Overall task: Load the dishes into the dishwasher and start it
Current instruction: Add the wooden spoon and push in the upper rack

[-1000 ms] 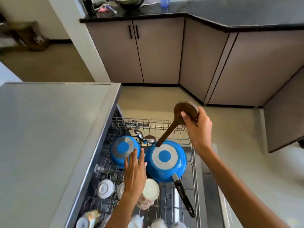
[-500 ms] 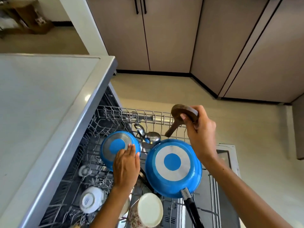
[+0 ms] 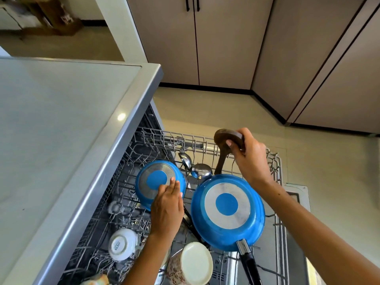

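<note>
Head view, right hand (image 3: 249,159) gripping wooden spoon (image 3: 224,140), left hand (image 3: 167,204) on small pan (image 3: 152,179)

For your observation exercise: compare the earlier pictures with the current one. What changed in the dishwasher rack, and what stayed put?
The left hand slid forward onto the small blue pan. The right hand lowered the brown wooden spoon behind the large blue pan. Both pans and cups stayed.

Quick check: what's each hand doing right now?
Left hand: open, fingers flat on the small pan.
Right hand: gripping the wooden spoon.
</note>
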Available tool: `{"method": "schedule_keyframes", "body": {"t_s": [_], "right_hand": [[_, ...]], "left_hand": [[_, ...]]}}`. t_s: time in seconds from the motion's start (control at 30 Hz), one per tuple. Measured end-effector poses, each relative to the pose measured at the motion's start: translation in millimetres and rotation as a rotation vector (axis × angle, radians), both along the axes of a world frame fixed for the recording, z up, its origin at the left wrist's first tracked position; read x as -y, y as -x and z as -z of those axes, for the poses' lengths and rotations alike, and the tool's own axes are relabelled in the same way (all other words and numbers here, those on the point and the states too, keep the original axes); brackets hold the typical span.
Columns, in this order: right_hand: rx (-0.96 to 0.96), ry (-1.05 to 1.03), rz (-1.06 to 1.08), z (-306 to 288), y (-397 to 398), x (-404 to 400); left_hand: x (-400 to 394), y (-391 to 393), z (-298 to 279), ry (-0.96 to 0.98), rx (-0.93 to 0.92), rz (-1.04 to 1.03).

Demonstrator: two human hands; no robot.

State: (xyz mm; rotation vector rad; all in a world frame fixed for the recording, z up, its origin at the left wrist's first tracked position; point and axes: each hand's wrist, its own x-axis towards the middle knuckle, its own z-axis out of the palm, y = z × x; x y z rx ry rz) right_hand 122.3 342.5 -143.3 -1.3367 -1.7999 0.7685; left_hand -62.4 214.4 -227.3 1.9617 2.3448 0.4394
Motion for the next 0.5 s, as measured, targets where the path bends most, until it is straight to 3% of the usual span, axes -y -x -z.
{"method": "schedule_keyframes", "body": {"t_s": [0.23, 0.4, 0.5], "right_hand": [[-0.016, 0.140, 0.029, 33, 12, -3], [-0.058, 0.071, 0.070, 34, 15, -3], [-0.074, 0.131, 0.069, 42, 16, -4]], "left_hand": [[0, -3, 0, 0.000, 0.023, -0.018], [0, -4, 0, 0.017, 0.024, -0.032], [1, -4, 1, 0.033, 0.038, -0.038]]}}
